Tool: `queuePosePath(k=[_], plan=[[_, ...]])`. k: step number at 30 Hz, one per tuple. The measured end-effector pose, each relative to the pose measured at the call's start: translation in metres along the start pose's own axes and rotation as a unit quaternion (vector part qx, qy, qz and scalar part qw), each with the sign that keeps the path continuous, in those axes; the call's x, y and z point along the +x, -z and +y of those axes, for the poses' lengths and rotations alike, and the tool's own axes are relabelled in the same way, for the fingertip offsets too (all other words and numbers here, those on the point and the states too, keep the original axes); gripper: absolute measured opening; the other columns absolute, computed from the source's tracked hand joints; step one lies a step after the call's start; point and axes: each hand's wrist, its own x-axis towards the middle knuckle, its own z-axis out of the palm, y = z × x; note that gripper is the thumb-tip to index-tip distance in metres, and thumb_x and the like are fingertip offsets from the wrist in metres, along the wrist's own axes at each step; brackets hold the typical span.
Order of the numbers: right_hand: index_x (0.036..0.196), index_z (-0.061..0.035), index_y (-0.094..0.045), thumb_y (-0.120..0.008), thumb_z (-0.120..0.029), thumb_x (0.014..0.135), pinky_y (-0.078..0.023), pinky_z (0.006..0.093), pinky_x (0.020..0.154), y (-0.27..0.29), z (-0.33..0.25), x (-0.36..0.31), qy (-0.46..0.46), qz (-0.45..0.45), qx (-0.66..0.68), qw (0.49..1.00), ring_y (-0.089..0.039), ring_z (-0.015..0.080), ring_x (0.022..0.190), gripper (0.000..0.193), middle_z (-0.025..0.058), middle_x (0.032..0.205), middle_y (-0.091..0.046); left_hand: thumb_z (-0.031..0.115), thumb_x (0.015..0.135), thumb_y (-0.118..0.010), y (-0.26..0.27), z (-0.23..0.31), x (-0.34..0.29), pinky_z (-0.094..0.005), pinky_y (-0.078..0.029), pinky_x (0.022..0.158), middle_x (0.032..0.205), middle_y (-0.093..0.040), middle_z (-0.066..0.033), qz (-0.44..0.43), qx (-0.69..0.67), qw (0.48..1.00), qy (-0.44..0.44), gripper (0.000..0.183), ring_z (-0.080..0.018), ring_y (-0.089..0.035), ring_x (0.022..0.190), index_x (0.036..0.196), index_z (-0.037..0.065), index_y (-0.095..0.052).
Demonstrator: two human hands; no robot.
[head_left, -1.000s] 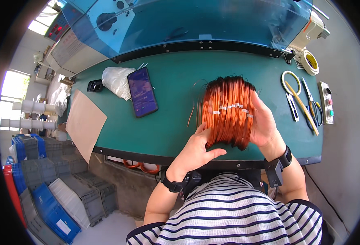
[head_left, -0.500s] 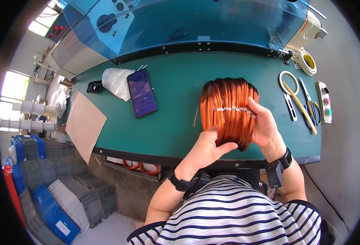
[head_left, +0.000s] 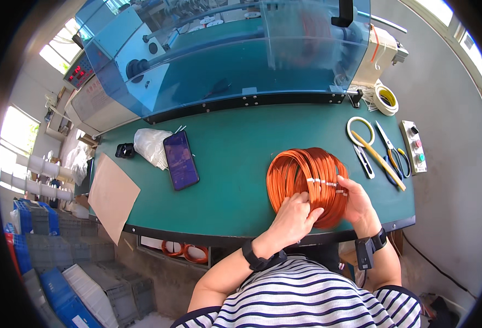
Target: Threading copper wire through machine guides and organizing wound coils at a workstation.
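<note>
A bundle of copper wire coils (head_left: 290, 172) stands near the front edge of the green table, tied with several short white ties across its top. My left hand (head_left: 291, 221) is closed on the front of the bundle, its fingers reaching in among the wires and partly hidden. On the right side, my right hand (head_left: 358, 203) grips the bundle with the thumb on top near the ties; its other fingers are hidden behind the wire. Each wrist carries a black strap with a small device.
Left of the coils lie a phone (head_left: 181, 160), a white plastic bag (head_left: 152, 146) and a brown sheet (head_left: 113, 194). To the right are a tape ring (head_left: 360, 131), a utility knife (head_left: 363, 160), a wooden stick (head_left: 380, 160), scissors (head_left: 392, 152) and a button box (head_left: 414, 145). A blue-covered machine (head_left: 213, 76) stands behind.
The bundle has turned and tilted, so its open left end shows more. Both hands have shifted with it, the left hand's fingers now reaching into the wires. The view has tipped upward, showing more machine.
</note>
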Motion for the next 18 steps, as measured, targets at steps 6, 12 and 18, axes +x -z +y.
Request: queuePosePath(k=[6,12,18], plan=[[0.128,0.0044,-0.045,-0.059,-0.011,0.086,-0.042,0.0286,0.089,0.000,0.001,-0.006,0.355,0.182,-0.411,0.820,-0.052,0.0196,0.112,0.046,0.0130,0.130,-0.048,0.026,0.097,-0.047,0.027,0.002,-0.009,-0.0284,-0.047,0.071,0.078,-0.062,-0.0049,0.053,-0.230,0.966,0.108,0.031,-0.0128,-0.058,0.077,0.104,0.000,-0.064],[0.117,0.0039,-0.054,-0.054,-0.007,0.089,-0.044,0.0294,0.087,-0.034,0.000,-0.006,0.348,0.032,-0.430,0.832,-0.058,0.0176,0.100,0.030,0.0117,0.109,-0.060,0.026,0.097,-0.048,0.053,-0.019,-0.054,-0.0242,-0.043,0.066,0.077,-0.059,-0.0037,0.194,-0.490,0.837,0.148,0.031,-0.0109,-0.053,0.066,0.116,0.002,-0.053],[0.108,0.0022,-0.060,-0.051,-0.009,0.092,-0.046,0.0247,0.075,-0.020,0.001,0.003,0.313,0.045,-0.399,0.861,-0.061,0.0121,0.083,0.021,0.0077,0.089,-0.066,0.006,0.084,-0.064,0.065,-0.039,-0.082,-0.0317,-0.049,0.082,0.109,-0.057,-0.0095,0.346,-0.459,0.770,0.278,0.047,-0.0170,-0.061,0.082,0.127,0.003,-0.045]])
